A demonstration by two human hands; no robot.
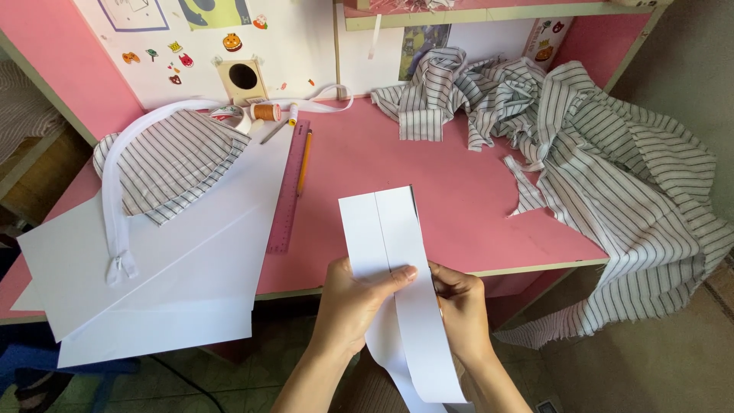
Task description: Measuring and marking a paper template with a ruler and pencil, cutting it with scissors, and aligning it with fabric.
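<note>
left hand [355, 294] pinches paper [390, 252] | right hand [459, 302] grips paper too | paper at counter [459, 199] front edge | ruler [288, 191] left

Long white folded paper strip [397, 260], upright over pink desk edge, btwn both hands.

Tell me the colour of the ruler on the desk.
Pink, a little darker than the desk; the ruler shows in the head view.

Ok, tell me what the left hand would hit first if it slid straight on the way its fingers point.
The left hand points right across the white folded paper, so it would most likely meet the right hand first, whose fingers already sit close to its fingertips on the paper. Depth between them is unclear.
</note>
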